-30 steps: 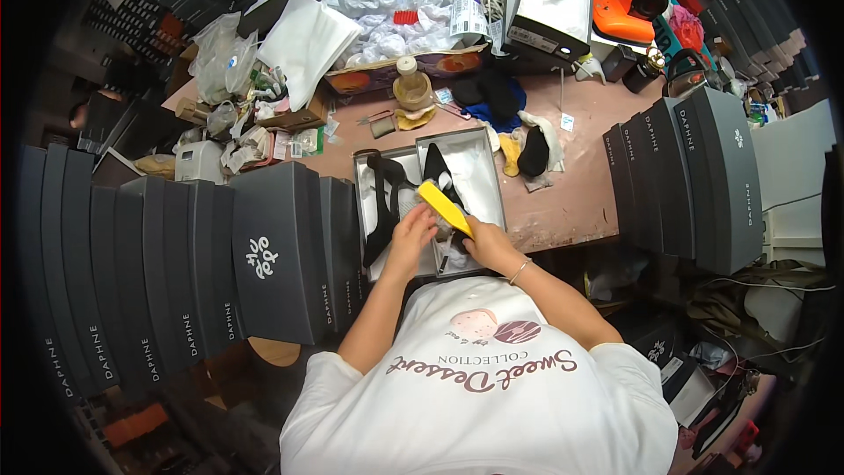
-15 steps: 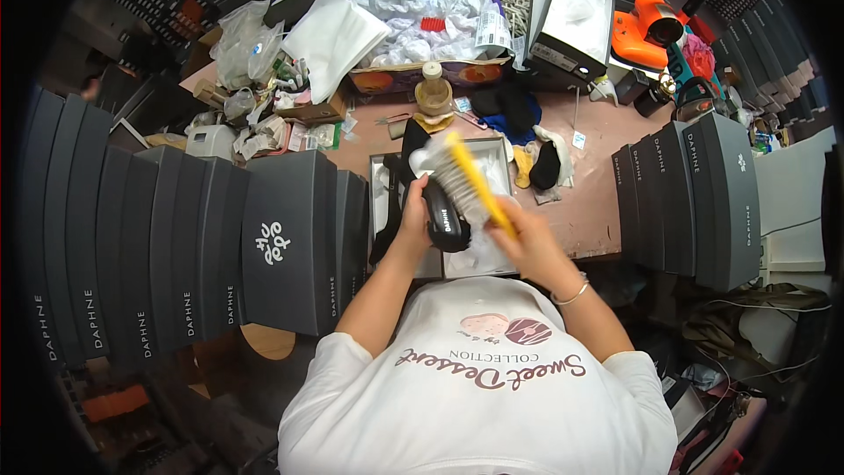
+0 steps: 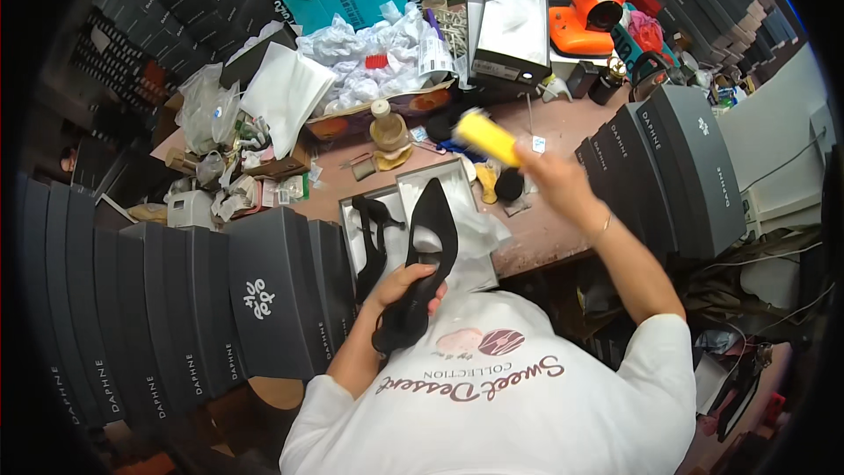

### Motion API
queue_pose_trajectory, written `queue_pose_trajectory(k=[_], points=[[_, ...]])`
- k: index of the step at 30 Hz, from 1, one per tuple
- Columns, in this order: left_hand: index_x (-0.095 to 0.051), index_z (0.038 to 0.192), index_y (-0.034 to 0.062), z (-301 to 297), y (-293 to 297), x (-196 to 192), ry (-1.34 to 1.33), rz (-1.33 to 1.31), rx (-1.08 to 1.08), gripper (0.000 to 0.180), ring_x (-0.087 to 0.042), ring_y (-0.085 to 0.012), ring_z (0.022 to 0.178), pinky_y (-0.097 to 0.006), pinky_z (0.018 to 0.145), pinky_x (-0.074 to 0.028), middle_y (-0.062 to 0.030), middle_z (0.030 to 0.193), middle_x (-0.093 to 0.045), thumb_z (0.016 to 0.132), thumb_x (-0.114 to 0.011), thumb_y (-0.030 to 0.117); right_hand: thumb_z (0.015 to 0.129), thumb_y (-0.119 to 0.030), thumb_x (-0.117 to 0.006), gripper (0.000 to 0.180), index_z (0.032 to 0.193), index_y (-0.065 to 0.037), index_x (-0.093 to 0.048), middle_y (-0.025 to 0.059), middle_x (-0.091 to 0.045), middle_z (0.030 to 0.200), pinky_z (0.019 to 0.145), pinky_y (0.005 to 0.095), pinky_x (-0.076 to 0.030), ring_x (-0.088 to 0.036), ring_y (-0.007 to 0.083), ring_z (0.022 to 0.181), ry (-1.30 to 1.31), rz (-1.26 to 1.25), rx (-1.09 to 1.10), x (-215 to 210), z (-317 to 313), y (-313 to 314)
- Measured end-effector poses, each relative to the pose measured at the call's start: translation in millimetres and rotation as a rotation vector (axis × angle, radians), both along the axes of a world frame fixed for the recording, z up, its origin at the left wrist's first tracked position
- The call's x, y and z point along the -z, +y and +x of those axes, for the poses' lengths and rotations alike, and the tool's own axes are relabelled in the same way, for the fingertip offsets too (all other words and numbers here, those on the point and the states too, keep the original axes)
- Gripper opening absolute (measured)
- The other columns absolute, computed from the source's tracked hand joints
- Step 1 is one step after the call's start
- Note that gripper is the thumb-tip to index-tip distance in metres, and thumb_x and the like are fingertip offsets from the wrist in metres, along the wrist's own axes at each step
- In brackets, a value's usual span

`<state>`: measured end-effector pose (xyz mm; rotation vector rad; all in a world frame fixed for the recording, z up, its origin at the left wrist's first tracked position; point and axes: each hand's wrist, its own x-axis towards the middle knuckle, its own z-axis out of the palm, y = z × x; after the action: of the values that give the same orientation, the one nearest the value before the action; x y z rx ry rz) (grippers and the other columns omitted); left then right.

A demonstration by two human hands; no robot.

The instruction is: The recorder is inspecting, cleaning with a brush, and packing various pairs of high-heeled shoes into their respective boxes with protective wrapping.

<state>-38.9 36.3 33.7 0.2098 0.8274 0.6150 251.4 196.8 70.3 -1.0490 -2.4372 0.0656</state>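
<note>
My left hand [image 3: 411,286] is closed round the middle of a black pointed shoe [image 3: 434,224]. The shoe's toe points away from me, and pale stuffing shows in its opening. In my right hand [image 3: 558,183] is a yellow-backed brush [image 3: 489,138], raised to the right of the shoe and apart from it; motion blurs its far end. Under the held shoe lies an open shoebox [image 3: 492,284] with white tissue paper [image 3: 475,237]. A second black shoe [image 3: 376,237], with straps and a heel, rests in its left part.
Grey shoeboxes stand upright in rows at left [image 3: 167,317] and right [image 3: 673,180]. Beyond the open box are a bottle [image 3: 387,127], a carton of crumpled white paper [image 3: 365,53], another open shoebox [image 3: 514,31] and an orange device [image 3: 585,22]. Dark and yellow cloths [image 3: 485,180] lie nearby.
The brush has lifted off the shoe and moved up to the right. My left hand has turned the shoe, so its toe now points away and its opening shows. The view has shifted.
</note>
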Motion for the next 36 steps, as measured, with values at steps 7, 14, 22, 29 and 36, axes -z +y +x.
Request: queue_pose_trajectory(k=[7,14,22,29,36], points=[[-0.051,0.110,0.0012,15,4,-16,0.785,0.508,-0.132,0.029,-0.057,-0.0145,0.053,-0.028,0.047,-0.049,-0.0054,0.075,-0.054,0.086,-0.061,0.014,0.086,-0.023,-0.062,0.034,0.120,-0.021,-0.058,0.0047,-0.052,0.068,0.046,0.0322,-0.046,-0.056,0.0192,0.053,0.096,-0.548,0.210,4,-4,-4],[-0.023,0.136,-0.0101,12,1,-25,1.219,0.631,0.083,0.089,-0.059,-0.0414,0.106,-0.038,0.091,-0.046,-0.0333,0.110,-0.058,0.076,-0.071,0.033,0.083,-0.015,-0.057,0.049,0.131,-0.022,-0.050,0.0060,-0.055,0.071,0.045,0.0334,-0.049,-0.061,0.0218,0.053,-0.309,0.003,0.023,-25,-30,4],[-0.036,0.132,-0.0007,-6,2,-1,0.728,0.466,-0.156,0.079,-0.061,-0.0223,0.073,-0.035,0.071,-0.052,-0.0100,0.086,-0.059,0.085,-0.057,0.060,0.088,-0.021,-0.058,0.038,0.126,-0.019,-0.056,0.0114,-0.059,0.073,0.054,0.0380,-0.050,-0.064,0.0286,0.066,-0.183,-0.094,0.065,-17,-38,12],[-0.046,0.132,0.0160,-15,43,25,0.152,0.194,-0.745,0.067,-0.054,-0.0208,0.105,-0.041,0.095,-0.041,-0.0106,0.123,-0.053,0.091,-0.032,0.068,0.087,-0.015,-0.063,0.038,0.124,-0.012,-0.058,0.0164,-0.061,0.081,0.064,0.0384,-0.049,-0.061,0.0343,0.071,-0.073,-0.547,-0.247,-46,-95,-82],[-0.048,0.116,0.0063,-24,48,44,0.019,0.162,-0.894,0.065,-0.057,-0.0269,0.089,-0.047,0.079,-0.052,-0.0106,0.099,-0.052,0.089,-0.043,0.065,0.089,-0.017,-0.060,0.033,0.121,-0.007,-0.059,0.0197,-0.065,0.089,0.067,0.0366,-0.050,-0.065,0.0337,0.076,-0.049,-0.697,-0.083,-62,-3,-96]])
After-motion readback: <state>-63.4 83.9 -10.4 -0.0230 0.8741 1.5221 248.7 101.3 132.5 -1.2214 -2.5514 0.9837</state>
